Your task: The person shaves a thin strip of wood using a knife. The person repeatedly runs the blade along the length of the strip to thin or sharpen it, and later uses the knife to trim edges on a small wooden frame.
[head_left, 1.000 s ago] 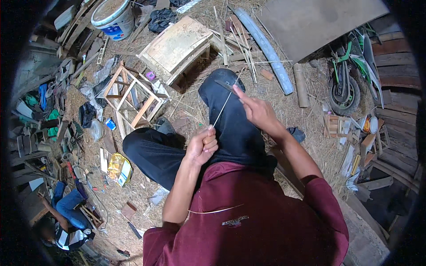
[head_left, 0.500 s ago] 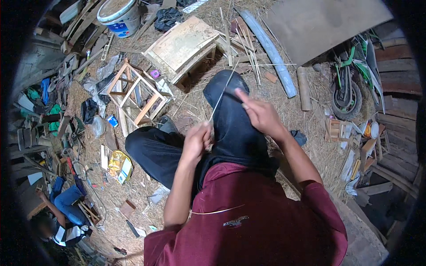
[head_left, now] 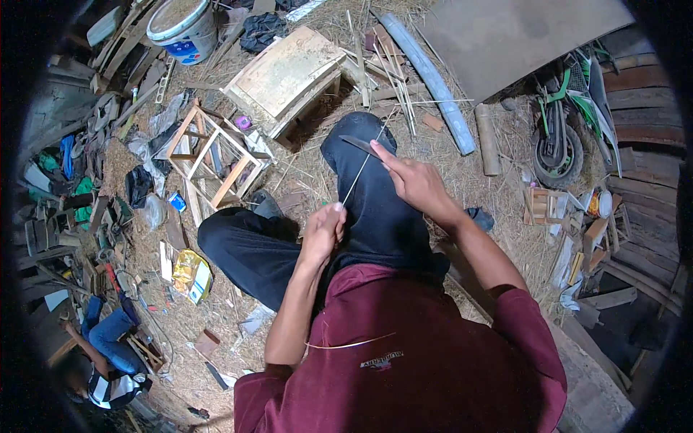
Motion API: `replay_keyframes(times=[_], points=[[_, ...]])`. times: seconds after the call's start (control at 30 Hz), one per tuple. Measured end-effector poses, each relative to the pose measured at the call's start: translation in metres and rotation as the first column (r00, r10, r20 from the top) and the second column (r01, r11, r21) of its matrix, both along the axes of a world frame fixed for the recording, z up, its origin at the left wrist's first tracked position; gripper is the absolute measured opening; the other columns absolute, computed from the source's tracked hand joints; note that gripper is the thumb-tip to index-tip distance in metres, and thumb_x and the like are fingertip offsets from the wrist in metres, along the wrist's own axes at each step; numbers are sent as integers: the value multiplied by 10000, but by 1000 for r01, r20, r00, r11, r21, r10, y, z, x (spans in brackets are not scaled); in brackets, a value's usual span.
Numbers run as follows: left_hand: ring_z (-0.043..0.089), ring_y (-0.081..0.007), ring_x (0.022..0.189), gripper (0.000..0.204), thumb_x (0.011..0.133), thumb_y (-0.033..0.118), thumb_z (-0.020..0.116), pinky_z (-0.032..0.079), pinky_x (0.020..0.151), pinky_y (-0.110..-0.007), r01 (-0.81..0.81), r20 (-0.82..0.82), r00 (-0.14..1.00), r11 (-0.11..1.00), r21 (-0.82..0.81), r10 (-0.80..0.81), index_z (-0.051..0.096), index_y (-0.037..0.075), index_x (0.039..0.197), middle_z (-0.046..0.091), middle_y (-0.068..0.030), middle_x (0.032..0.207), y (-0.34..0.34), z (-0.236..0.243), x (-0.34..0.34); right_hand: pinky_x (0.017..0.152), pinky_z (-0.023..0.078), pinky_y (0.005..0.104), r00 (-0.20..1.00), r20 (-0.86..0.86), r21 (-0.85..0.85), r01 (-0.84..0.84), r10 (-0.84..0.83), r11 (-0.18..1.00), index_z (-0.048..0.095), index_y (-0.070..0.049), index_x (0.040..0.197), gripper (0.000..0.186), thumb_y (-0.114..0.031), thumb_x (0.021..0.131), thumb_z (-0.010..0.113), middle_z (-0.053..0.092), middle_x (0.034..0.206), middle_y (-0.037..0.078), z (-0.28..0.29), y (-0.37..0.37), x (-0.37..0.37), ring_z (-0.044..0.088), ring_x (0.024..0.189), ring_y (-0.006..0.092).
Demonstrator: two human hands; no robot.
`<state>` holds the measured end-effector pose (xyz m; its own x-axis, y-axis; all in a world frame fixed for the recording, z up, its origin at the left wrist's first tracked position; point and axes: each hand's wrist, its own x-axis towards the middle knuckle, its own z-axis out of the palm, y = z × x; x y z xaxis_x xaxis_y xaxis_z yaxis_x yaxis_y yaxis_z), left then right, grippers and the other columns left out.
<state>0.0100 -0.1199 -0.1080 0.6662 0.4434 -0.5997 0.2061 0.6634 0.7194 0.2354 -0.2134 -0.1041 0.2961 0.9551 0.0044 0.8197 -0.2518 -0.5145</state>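
My left hand (head_left: 323, 234) is closed on the lower end of a thin pale strip (head_left: 355, 182) that slants up over my right knee in dark trousers. In my right hand (head_left: 420, 189) is a knife (head_left: 354, 143), its dark blade lying across the upper part of the strip above the knee, with my fingers near the crossing. My left leg (head_left: 244, 256) is bent out to the side.
Beyond my knees are a wooden frame (head_left: 213, 166), a pale wooden piece (head_left: 281, 76), a long blue-grey tube (head_left: 426, 79) and a white bucket (head_left: 184, 36). A motorbike (head_left: 567, 130) is at right. Another person (head_left: 115, 339) sits at lower left among scraps (head_left: 206, 343).
Since half a second ago the knife blade has swung into clearer view across the strip, much as it was a second ago. The whole view has shifted slightly left.
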Motion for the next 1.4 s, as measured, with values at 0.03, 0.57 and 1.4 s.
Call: replay_keyframes(times=[0.03, 0.57, 1.4], points=[[312, -53, 465, 336, 1024, 300, 468, 232, 440, -230, -7, 16, 1000, 1000, 17, 6, 510, 106, 753, 368, 63, 561, -3, -3, -11, 572, 498, 521, 999, 12, -19, 34, -33, 999, 365, -349, 1475, 591, -193, 934, 545, 609, 672, 206, 0, 1, -1, 618, 600, 407], [417, -80, 590, 318, 1021, 208, 451, 347, 549, -269, 81, -179, 984, 839, 538, 20, 572, 25, 791, 446, 21, 626, 4, 5, -13, 644, 533, 462, 995, -89, 275, -20, 46, 961, 359, -314, 1485, 609, -147, 929, 541, 678, 885, 192, 29, 0, -10, 651, 726, 392], [364, -45, 586, 319, 1035, 201, 441, 282, 519, -244, 100, -278, 960, 883, 459, 36, 521, 45, 769, 405, 60, 630, -16, 12, -105, 625, 516, 487, 969, -215, 106, 149, -123, 983, 381, -277, 1472, 564, -146, 943, 524, 648, 812, 255, 2, 1, 2, 636, 680, 426]])
